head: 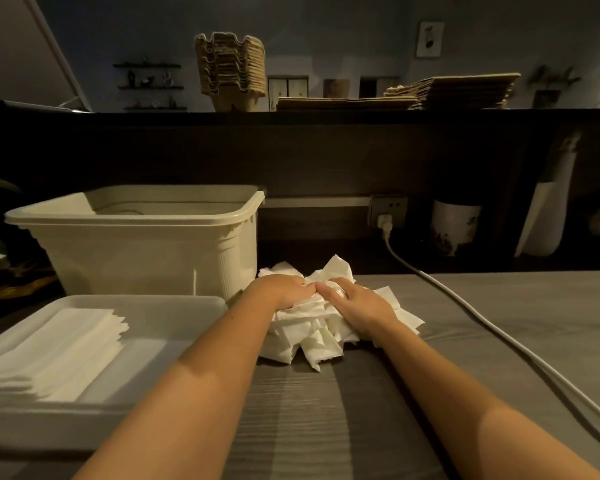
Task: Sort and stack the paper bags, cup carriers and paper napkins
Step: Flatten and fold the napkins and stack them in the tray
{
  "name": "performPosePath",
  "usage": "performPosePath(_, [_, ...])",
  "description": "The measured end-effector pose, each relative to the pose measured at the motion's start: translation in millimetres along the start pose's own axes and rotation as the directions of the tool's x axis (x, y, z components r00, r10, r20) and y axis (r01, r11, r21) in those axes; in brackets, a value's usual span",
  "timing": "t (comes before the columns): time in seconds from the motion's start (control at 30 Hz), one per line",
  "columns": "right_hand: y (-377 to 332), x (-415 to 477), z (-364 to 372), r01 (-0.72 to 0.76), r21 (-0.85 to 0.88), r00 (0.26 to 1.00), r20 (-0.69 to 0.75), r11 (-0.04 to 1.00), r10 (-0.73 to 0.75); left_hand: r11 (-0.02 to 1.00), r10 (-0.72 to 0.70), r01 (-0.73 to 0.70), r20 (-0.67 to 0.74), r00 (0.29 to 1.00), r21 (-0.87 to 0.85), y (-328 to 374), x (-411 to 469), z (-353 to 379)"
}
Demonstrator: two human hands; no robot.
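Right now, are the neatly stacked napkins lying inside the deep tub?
No, the stacked napkins lie on the shallow tray, in front of the tub.

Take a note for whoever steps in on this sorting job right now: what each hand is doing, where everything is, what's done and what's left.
Left hand: fingers curled into the loose napkin pile on the table.
Right hand: fingers fairly straight, resting on the same pile.
Done: a flat napkin stack lies in the tray at left. The cup carriers are nested in a stack on the upper ledge, and the paper bags are stacked flat beside them.
Left: the crumpled pile probably needs flattening and adding to the tray stack.
The bin behind the tray hides its contents.
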State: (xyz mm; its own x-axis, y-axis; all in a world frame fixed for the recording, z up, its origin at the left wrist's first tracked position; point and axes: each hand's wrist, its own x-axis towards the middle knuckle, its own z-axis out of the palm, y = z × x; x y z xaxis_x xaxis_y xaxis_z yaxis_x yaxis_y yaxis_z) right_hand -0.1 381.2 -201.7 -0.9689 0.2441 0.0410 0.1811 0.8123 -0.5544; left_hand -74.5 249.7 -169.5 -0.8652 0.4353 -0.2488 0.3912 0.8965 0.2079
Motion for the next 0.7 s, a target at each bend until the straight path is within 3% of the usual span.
performPosePath(0.47, [-9, -74, 7, -0.007, 0.013, 0.998, -0.062, 1.000, 0.008, 0.996, 0.081, -0.081, -0.001, 0.997, -0.042, 1, -72, 16])
performPosePath(0.57, [-12, -80, 2, -0.009, 0.050, 0.995, -0.097, 0.999, 0.014, 0.987, 0.075, -0.105, -0.228, 0.971, -0.122, -1, -81, 21])
performPosePath(0.7, [-12, -81, -4, 0.117, 0.135, 0.971, -0.225, 0.984, -0.085, 0.966, 0.027, -0.159, -0.537, 0.843, -0.202, -4, -91, 19])
